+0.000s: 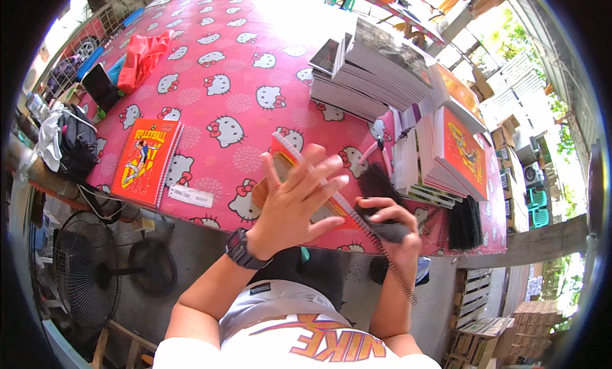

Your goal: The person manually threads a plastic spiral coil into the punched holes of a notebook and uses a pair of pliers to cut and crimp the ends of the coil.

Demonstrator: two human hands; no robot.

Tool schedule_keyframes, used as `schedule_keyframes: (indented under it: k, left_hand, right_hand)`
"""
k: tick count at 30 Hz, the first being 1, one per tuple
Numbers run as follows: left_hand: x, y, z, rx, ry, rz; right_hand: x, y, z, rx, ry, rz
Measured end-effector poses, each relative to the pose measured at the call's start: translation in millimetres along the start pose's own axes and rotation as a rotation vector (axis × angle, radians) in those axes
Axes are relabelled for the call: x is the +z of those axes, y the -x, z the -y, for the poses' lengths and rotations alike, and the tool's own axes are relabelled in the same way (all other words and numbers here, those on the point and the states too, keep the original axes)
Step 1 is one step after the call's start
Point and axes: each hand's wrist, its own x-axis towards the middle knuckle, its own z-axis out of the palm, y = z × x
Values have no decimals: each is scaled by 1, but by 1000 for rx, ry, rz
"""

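Orange notebook (331, 206) under flat, released left hand (299, 200) — right hand (389, 222) apparently grasping black spiral coil (395, 267).

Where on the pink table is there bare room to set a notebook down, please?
The widest free patch of the pink table lies between the red cloth, the orange notebook and the grey stacks. The right side is crowded with stacks and black spiral coils.

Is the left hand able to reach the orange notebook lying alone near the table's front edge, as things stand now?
Probably yes. The left hand lies flat on the notebook being bound, gripping nothing. The lone orange notebook lies to its left on the pink tablecloth, with only a small white label between them.
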Motion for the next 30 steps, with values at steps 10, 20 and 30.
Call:
schedule_keyframes:
  k: [10,20,30]
  left_hand:
    - [9,-12,15,63,242,101]
    - [11,-9,14,-62,347,146]
    - [-3,-15,45,-22,-101,-54]
  right_hand:
    - [-17,-21,-15,231,430,-55]
    - [-11,-34,-1,100,244,87]
    - [-12,-52,-18,162,524,-64]
